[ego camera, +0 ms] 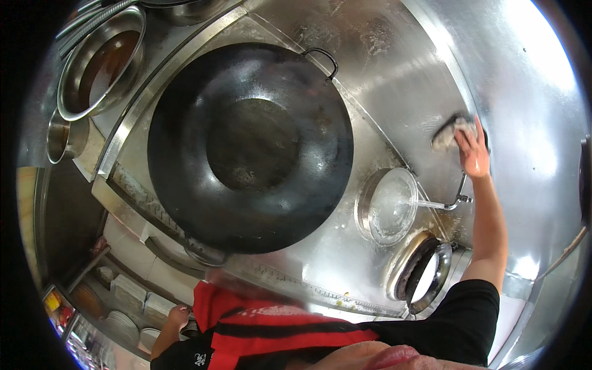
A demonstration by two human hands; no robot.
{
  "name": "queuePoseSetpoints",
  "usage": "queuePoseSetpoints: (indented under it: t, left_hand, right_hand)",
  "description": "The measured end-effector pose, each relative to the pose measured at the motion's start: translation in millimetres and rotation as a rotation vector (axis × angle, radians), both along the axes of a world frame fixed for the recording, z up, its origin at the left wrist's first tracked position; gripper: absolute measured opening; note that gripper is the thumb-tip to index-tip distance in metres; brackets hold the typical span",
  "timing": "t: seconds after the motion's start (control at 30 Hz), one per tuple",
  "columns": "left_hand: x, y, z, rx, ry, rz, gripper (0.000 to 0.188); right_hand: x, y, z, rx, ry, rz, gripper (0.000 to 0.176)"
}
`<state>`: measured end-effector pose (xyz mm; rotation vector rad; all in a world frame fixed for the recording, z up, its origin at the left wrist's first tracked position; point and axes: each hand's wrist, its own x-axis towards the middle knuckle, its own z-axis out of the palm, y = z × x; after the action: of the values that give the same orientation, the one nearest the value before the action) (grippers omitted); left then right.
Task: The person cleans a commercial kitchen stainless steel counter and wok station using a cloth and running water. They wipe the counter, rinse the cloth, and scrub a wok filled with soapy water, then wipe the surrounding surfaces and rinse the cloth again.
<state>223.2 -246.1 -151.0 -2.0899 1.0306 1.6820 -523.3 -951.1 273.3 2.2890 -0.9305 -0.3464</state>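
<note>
My right hand presses a grey-white cloth with dark edges against the steel backsplash, at the right of the head view. Below that hand a small faucet pours water into a round metal container that is full of water. My left hand hangs low at the bottom left beside my red apron; its fingers are partly curled, and whether it holds anything cannot be told. A large black wok with loop handles sits on the steel cooking range in front of me.
A steel bowl of brown liquid and a smaller steel pot stand at the upper left. A round metal-rimmed opening with a dark ring is at the lower right. Stacked plates lie on a shelf at the lower left.
</note>
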Motion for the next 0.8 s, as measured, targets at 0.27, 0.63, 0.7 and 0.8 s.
queuePoseSetpoints:
  t: [0.27,0.63,0.7,0.8]
  left_hand:
    - [45,2,-18,-0.171,0.046,-0.124,0.036]
    - [69,54,-13,-0.042,0.05,-0.438,0.037]
    - [68,57,-19,-0.055,0.039,-0.421,0.036]
    - [70,54,-13,-0.15,0.012,-0.433,0.037]
  right_hand:
    - [250,-157,-39,-0.046,-0.248,0.207,0.058]
    - [107,-95,-127,0.135,0.241,0.054,0.064]
    - [-7,-38,-138,0.142,0.271,0.07,0.055]
    - [-47,17,-129,0.351,0.248,-0.206,0.046]
